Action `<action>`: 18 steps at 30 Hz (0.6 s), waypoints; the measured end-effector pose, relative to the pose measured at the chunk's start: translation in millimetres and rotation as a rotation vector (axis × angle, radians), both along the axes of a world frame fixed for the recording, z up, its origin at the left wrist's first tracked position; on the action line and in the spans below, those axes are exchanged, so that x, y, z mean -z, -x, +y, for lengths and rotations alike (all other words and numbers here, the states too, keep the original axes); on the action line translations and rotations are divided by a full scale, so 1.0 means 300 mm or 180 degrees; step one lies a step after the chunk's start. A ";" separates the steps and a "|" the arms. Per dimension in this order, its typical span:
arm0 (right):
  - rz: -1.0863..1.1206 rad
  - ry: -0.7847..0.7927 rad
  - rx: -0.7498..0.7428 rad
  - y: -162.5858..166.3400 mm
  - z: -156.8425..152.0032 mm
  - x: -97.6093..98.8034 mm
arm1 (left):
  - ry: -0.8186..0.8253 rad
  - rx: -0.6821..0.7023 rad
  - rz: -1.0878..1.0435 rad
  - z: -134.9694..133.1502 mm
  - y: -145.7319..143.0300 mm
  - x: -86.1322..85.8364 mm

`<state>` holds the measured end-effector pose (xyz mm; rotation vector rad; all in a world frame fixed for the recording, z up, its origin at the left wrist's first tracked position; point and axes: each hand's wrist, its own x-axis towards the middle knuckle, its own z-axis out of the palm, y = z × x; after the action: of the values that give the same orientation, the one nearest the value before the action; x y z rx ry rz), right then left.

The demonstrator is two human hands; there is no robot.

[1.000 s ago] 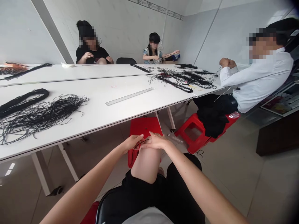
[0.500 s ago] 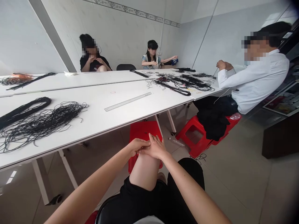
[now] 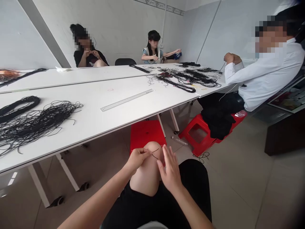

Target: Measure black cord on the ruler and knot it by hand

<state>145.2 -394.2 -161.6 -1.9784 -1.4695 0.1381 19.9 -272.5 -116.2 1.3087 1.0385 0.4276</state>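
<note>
Because the bare knee [image 3: 147, 168] lies directly under the fingers, it seems to serve as a firm surface: the left hand [image 3: 137, 159] closes its fingers narrowly, apparently pinching a thin black cord [image 3: 154, 153], which crosses the kneecap just beyond those fingertips. The right hand [image 3: 170, 170] stands just beside the knee, fingers spread wide and holding nothing, with a red plastic stool [image 3: 146, 135] ahead of the fingertips.

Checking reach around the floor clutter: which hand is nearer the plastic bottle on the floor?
Right hand: it is below and slightly left of the plastic bottle, fingers spread beside the knee. The left hand is on the knee, farther left of the bottle.
</note>
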 end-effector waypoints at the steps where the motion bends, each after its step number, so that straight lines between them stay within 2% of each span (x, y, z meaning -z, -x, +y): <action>1: -0.0261 0.0009 -0.0022 0.027 -0.009 0.002 | -0.0043 -0.0030 0.0009 -0.009 -0.003 -0.002; 6: -0.0869 0.0435 -0.0123 0.098 0.004 0.000 | -0.0063 -0.0022 0.0041 -0.026 -0.017 -0.004; 11: -0.0957 0.0933 -0.0189 0.084 0.023 -0.031 | -0.0033 -0.0004 0.0015 -0.004 -0.016 0.021; 18: -0.0984 0.1251 -0.0138 0.086 0.063 -0.078 | 0.0032 -0.0015 -0.0084 0.030 -0.020 0.043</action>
<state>119.4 -375.4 -138.3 -2.3639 -1.7911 0.1544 25.8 -263.7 -129.1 1.2887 1.0207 0.4417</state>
